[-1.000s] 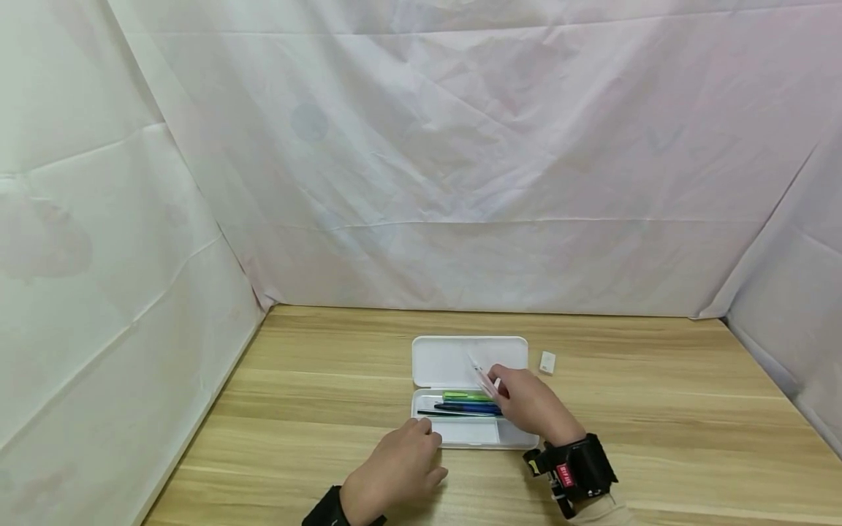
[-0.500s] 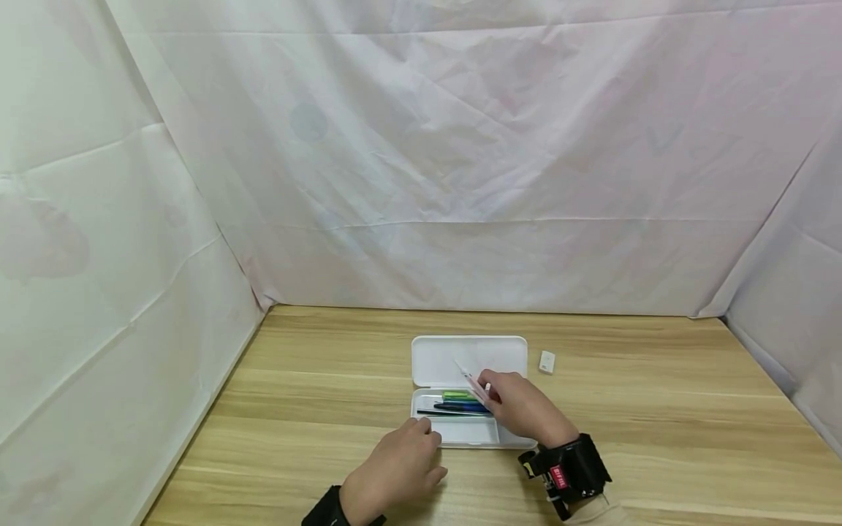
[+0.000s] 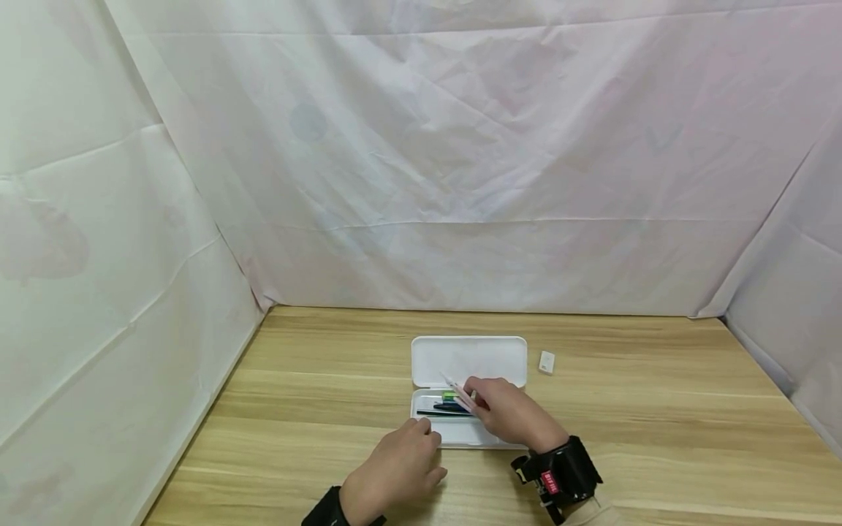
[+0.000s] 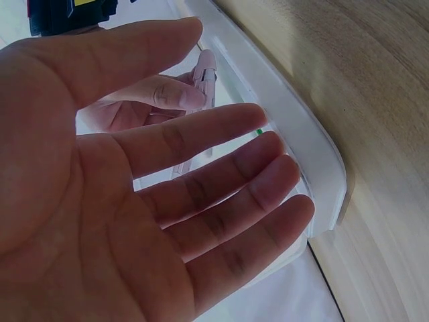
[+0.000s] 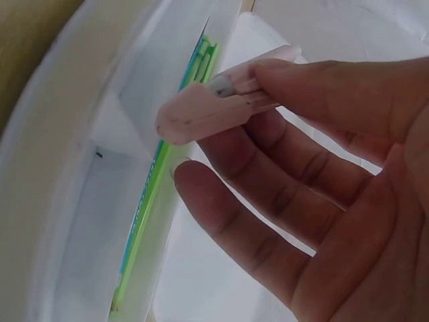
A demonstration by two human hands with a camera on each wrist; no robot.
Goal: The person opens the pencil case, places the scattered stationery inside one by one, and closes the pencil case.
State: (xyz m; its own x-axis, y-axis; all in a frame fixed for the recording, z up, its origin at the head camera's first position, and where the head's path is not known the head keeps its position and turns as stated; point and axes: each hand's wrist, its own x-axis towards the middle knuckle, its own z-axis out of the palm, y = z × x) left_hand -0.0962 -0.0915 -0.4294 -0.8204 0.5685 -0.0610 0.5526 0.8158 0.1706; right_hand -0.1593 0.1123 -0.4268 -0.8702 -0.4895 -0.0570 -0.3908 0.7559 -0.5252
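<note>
My right hand (image 3: 513, 410) pinches a slender pale pink tool (image 5: 204, 121) between thumb and fingers, over the white pencil case (image 3: 463, 437). One end of the tool is rounded; the other narrows to a light tip slanting toward the raised lid (image 3: 468, 358). I cannot tell its exact kind. Inside the case lie a bright green pen (image 5: 151, 191) and several dark pens (image 3: 449, 410), partly hidden by the right hand. My left hand (image 3: 399, 464) holds nothing; its fairly straight fingers rest at the case's front left edge, seen close in the left wrist view.
A small white block (image 3: 547, 362), like an eraser, lies on the wooden table (image 3: 316, 394) right of the lid. Pale cloth (image 3: 460, 161) hangs behind the table and along both sides. A low wall (image 5: 120, 124) divides the case's inside.
My right hand has moved left across the case and slightly nearer, carrying the pink tool. More of the pens are covered by it. The left hand stays in place.
</note>
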